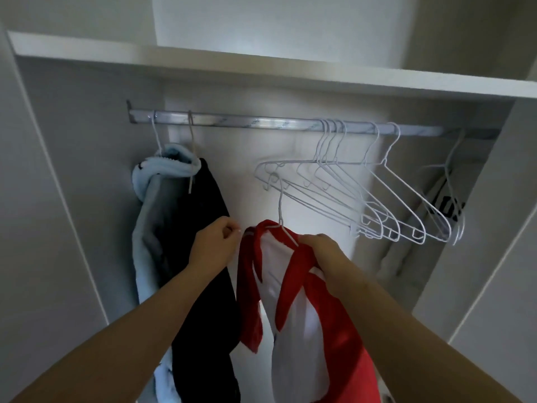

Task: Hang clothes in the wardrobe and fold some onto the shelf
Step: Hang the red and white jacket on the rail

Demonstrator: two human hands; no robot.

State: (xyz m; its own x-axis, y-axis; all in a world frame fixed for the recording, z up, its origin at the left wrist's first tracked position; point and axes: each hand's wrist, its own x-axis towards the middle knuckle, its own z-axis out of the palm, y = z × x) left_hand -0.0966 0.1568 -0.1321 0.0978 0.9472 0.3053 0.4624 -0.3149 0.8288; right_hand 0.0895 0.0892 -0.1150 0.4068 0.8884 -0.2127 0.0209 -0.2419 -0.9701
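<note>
Head view into the wardrobe. A metal rail runs across beneath a white shelf.

Centre, below the rail: a red-and-white shirt sits on a white wire hanger. The hanger's hook points up and stands apart from the rail, level with the left tips of the spare hangers. The shirt's lower part hangs down toward the bottom edge of the view.

The right hand grips the shirt at its red right shoulder, fingers curled round the cloth where the hanger's arm runs in under it. The left hand is just beside the shirt's left shoulder; its fingers are curled and narrow, thumb and forefinger tips close together. Whether they pinch anything cannot be told.

Left end of the rail: a light blue garment and a black garment hang side by side, touching, each from its own hook. The black garment lies behind the left forearm.

Right of the rail's middle: the spare hangers, white wire and bare, are bunched together and slanted down to the right. At the right end of the rail one more hanger carries a white garment with black marks, partly hidden by the wardrobe's side panel.
</note>
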